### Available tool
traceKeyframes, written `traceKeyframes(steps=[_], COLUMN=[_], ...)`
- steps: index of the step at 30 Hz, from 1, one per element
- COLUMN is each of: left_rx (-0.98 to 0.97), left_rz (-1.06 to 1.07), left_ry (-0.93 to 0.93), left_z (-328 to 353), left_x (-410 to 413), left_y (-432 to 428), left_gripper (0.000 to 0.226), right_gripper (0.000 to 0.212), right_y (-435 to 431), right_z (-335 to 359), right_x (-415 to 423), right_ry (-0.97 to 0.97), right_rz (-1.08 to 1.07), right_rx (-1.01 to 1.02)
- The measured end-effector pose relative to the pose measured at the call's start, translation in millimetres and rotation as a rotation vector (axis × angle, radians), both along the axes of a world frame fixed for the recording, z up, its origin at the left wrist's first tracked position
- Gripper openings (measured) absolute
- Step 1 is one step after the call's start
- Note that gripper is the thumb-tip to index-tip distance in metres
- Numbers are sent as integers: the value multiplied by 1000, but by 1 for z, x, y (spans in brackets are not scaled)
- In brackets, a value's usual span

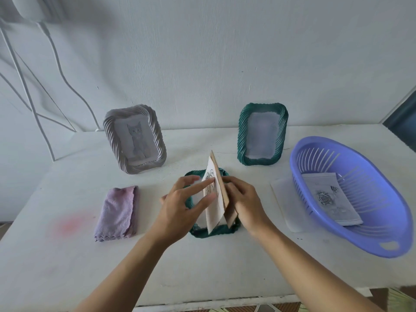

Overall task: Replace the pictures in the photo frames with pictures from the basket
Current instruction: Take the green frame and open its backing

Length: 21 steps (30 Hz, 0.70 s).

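Observation:
A dark green photo frame (210, 231) lies flat on the white table in front of me. Over it my right hand (244, 202) grips a brown backing board (221, 188), tilted up on edge. A white picture with a line drawing (211, 199) leans against the board, and my left hand (180, 204) touches it with straight fingers. A grey frame (135, 138) with a cat picture stands at the back left. A second green frame (262, 134) stands at the back right. The purple basket (364, 239) at the right holds a rose picture (331, 198).
A folded lilac cloth (118, 213) lies left of the flat frame. A loose white sheet (286, 203) lies partly under the basket's left side. White metal rods (33, 97) stand at the far left by the wall. The table's front edge runs below my forearms.

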State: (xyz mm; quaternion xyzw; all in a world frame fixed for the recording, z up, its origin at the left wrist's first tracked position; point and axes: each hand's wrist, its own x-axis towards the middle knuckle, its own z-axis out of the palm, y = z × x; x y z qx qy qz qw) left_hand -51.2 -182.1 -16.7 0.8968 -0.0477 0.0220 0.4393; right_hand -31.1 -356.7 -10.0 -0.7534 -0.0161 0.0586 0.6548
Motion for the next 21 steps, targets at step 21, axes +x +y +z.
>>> traceKeyframes(steps=[21], left_rx=[15], left_rz=[17], left_ry=[186], left_z=[-18], left_x=[8], left_y=[-17], left_gripper=[59], right_gripper=[43], right_y=[-10], right_z=[3], right_x=[9], right_ry=[185], right_rz=[-28], right_rx=[215])
